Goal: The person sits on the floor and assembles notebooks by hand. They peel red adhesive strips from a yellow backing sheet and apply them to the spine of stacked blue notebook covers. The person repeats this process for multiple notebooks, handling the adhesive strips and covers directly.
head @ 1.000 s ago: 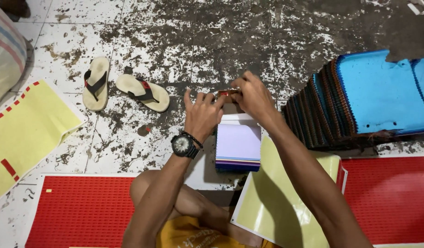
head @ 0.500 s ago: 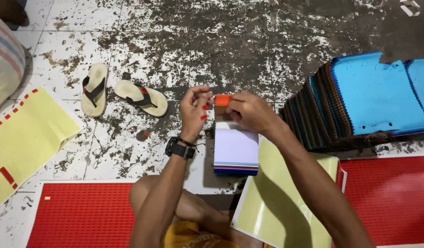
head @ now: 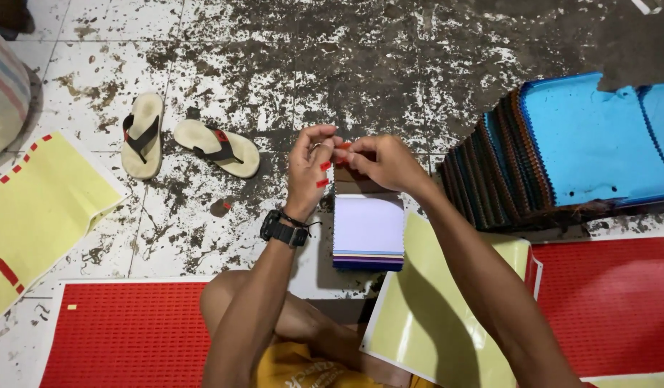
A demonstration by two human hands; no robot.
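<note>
Pinching a small red sticker (head: pixel 344 146) between the fingertips of both the left hand (head: pixel 309 169) and the right hand (head: pixel 384 162), the person holds it up, probably so it peels cleanly. It hangs directly above the far edge of the stack of coloured paper (head: pixel 368 231) on the floor (head: pixel 389 43), and more red stickers (head: pixel 323 174) cling to the left fingers.

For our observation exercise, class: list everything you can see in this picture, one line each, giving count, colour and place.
Small sticker strip: one, red, pinched between both hands.
Swatch stack: one, lilac top, below the hands.
Sandals: two, cream with dark straps, upper left floor.
Fanned sample boards: many, blue on top, right.
Sticker sheets: two, red, bottom left and right.
Backing sheets: two, yellow, left and bottom centre.
Wristwatch: one, black, left wrist.
Left hand: raised, red bits stuck on fingers.
Right hand: raised, touching left.
</note>
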